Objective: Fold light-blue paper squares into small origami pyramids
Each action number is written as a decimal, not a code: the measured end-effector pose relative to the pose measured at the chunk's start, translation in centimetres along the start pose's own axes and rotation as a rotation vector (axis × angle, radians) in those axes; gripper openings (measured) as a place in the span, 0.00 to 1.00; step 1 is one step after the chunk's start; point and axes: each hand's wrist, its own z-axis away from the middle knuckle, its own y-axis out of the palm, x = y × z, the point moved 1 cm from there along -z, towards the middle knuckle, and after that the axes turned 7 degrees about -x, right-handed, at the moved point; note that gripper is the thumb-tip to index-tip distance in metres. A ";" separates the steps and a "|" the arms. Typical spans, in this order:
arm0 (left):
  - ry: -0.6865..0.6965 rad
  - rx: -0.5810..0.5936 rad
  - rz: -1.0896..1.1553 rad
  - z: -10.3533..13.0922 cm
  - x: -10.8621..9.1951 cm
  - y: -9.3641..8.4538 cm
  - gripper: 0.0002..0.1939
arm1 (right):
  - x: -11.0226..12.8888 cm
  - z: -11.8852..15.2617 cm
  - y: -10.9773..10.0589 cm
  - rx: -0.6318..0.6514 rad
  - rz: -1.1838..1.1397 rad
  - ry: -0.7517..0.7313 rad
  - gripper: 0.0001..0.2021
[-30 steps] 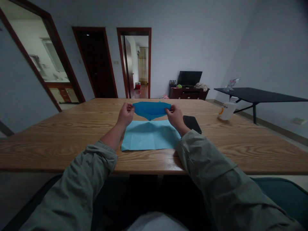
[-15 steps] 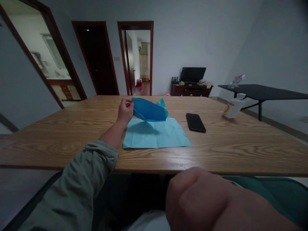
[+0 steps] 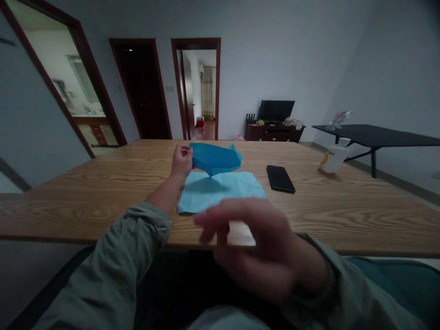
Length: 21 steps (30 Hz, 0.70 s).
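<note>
At the left hand (image 3: 182,162), my fingers (image 3: 186,150) were closed on the left end of a folded blue paper (image 3: 216,157). Its long axis ran from that grip toward the table's right edge, dipping slightly along the way, with a pointed fold hanging at the bottom and a paler tip standing up near the free end.

My right hand (image 3: 257,243) was much closer to me, over the table's near edge, palm side unclear. It was too blurred for me to tell how wide its fingers stood; I saw nothing in them. The blue paper's free right end lay ahead of them, toward the far edge, well apart. The left hand was the nearer one, being already on the paper.

Beneath the blue paper and toward me, a creased light-blue sheet (image 3: 220,185) lay flat on the table (image 3: 103,201), shaded in the middle. I couldn't tell whether the fold touched it. Right of the sheet lay a black phone (image 3: 280,178); a white bottle (image 3: 332,159) stood farther toward the right edge.
</note>
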 end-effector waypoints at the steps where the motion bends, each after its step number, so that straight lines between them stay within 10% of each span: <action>1: -0.022 -0.014 0.022 0.0 -0.2 0.0 0.11 | -2.3 -1.4 -0.4 0.034 0.023 0.114 0.14; 9: -0.213 -0.066 0.098 0.1 -0.2 0.3 0.10 | -19.5 -4.5 -6.5 0.062 0.000 1.063 0.25; 21: -0.231 0.234 0.186 1.3 -0.2 1.0 0.16 | -21.4 -3.7 -7.0 -0.357 -0.313 1.104 0.21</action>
